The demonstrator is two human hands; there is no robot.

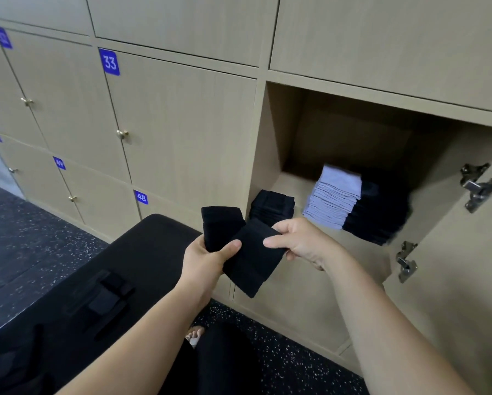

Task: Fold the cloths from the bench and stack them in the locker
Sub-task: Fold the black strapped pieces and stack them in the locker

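I see both hands out in front of the open locker [270, 155], each busy with folded black cloth. The left grip [207, 258] is closed on the upright cloth [222, 223], fingers hidden behind it. Its long axis runs almost straight up the view, its far end pointing at the locker fronts. The left thumb lies across the near edge of the tilted cloth [253, 266]. The right grip [301, 240] pinches that cloth's upper corner between thumb and fingers. This second cloth lies on a slant, its long axis running from upper right, by the locker opening, down to lower left. The two cloths overlap where the left thumb sits, and both hang in the air just in front of the locker's lower lip.

Inside the locker stand three piles: a small black stack [271, 205] at the left front, a pale grey stack [333, 201] in the middle, and a black stack [378, 212] touching its right side. The locker door [452, 223] stands open to the right. The black bench [142, 252] sits at the lower left, with more dark cloths [108, 297] lying on it.
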